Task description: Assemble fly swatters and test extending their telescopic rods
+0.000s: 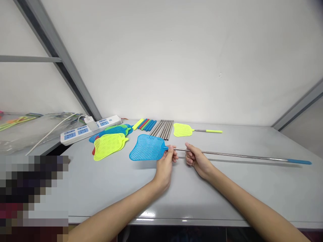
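Note:
A blue fly swatter (pixel 148 148) with a perforated head and a long extended metal rod is held level above the table, its blue grip (pixel 299 161) far to the right. My left hand (pixel 166 163) pinches it at the neck, where the head meets the rod. Farther along, my right hand (pixel 198 159) is closed around the rod. Loose swatter heads lie to the left, a yellow one (pixel 108 146) on top and blue ones (pixel 116 130) behind. Behind my hands are several coloured grips (pixel 145 124) and metal rods (pixel 163 129). A whole yellow fly swatter (pixel 183 130) rests at the back.
A white power strip (pixel 91 129) with a plugged-in adapter lies at the left, its cable trailing forward. Beyond it are clear plastic bags (pixel 47 129). The grey table (pixel 242 191) ends at a white wall. A pixelated area covers the lower left corner.

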The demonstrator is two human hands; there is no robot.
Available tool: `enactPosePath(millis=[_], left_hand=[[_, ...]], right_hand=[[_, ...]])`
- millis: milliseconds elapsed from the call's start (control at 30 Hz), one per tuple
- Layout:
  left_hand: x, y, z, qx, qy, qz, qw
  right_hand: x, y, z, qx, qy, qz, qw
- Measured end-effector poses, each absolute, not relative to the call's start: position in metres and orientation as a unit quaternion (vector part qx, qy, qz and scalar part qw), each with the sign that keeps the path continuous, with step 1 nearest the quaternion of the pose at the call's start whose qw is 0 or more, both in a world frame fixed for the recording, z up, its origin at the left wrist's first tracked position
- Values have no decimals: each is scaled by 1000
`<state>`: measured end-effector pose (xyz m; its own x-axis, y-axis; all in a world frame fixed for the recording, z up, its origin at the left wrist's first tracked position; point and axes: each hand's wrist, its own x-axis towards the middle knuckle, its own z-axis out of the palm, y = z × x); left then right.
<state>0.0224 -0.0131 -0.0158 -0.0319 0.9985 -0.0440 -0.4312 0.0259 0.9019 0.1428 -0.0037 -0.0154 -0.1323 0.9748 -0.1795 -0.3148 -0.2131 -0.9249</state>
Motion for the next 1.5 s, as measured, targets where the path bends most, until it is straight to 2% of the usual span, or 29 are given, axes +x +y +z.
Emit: enactPosePath(millis=[233,600,700,1033,1500], left_hand=[[19,-7,-11,330,382,651,567],[3,5,5,210,359,709,570],[1,6,5,185,347,709,586],[2,6,5,238,368,721,537],[-3,10,0,203,409,648,610]], right_hand=[[145,-3,-16,-434,-384,583,570],[155,-2,-9,-393,-333,581,630],[156,-2,-8,-394,-320,589,629],[154,0,-11,-375,-290,604,640],[154,0,-15,-376,-283,623,624]])
